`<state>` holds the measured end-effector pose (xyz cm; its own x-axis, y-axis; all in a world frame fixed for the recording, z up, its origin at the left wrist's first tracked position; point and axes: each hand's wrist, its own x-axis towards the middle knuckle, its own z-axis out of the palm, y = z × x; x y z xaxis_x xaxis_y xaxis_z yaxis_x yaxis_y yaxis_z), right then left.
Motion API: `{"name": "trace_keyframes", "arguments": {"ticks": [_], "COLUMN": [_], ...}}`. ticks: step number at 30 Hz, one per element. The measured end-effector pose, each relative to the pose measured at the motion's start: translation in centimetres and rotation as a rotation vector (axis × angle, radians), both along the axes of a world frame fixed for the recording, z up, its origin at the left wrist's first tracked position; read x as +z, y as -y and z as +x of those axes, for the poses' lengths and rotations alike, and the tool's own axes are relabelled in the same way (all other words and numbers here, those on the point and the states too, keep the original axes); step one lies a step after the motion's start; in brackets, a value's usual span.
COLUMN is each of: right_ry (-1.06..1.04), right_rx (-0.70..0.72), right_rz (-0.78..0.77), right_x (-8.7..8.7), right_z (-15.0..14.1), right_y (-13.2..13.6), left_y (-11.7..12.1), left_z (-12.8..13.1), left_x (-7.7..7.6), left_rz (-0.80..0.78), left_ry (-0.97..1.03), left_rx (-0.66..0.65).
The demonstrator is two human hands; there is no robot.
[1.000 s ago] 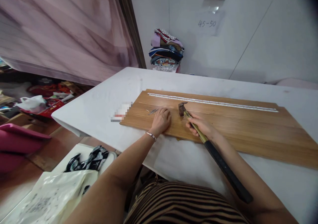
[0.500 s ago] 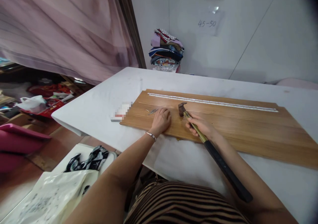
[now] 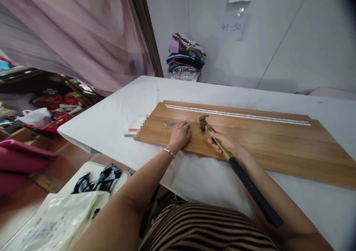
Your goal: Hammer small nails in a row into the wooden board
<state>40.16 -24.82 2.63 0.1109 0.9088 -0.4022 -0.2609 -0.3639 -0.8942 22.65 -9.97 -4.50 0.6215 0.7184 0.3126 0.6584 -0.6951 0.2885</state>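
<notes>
At the centre of the frame, our right hand (image 3: 222, 140) has its grip wrapped around the hammer (image 3: 241, 171), its head over the wooden board (image 3: 267, 143). Our left hand (image 3: 180, 135) rests on the board beside some nails (image 3: 170, 125), fingers bent; we cannot tell whether its grip pinches anything.

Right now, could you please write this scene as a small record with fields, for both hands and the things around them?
left hand: resting, fingers bent, on the long brown wooden board; anything beneath is hidden
right hand: gripping the claw hammer with rusty metal head and yellow-and-black handle
small thin metal pieces: on the board, by the left fingertips
two long narrow white strips: side by side along the board's far edge
white-covered table: under the board
stack of folded multicoloured cloth: beyond the table
</notes>
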Motion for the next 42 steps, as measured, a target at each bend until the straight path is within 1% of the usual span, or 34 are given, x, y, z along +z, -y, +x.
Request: {"name": "trace_keyframes", "arguments": {"ticks": [4, 11, 17, 23, 29, 42], "right_ry": [0.002, -0.008, -0.008, -0.012, -0.016, -0.022], "right_rx": [-0.008, 0.007, -0.003, -0.002, -0.012, -0.01], "right_rz": [-0.004, 0.0, 0.006, 0.02, 0.015, 0.013], "right_x": [0.4, -0.2, -0.2, -0.7, -0.3, -0.4], "right_z": [-0.1, 0.1, 0.1, 0.2, 0.1, 0.2], "right_y": [0.0, -0.1, -0.1, -0.2, -0.1, -0.1], "left_y": [0.1, 0.0, 0.0, 0.1, 0.2, -0.2], "left_z": [-0.1, -0.1, 0.0, 0.0, 0.0, -0.1], "left_x": [0.1, 0.1, 0.1, 0.3, 0.5, -0.3], "left_rz": [0.0, -0.013, -0.017, -0.019, -0.027, -0.006], "left_ry": [0.009, 0.009, 0.006, 0.008, -0.01, 0.032], "left_rx": [-0.002, 0.005, 0.003, -0.002, -0.003, -0.014]}}
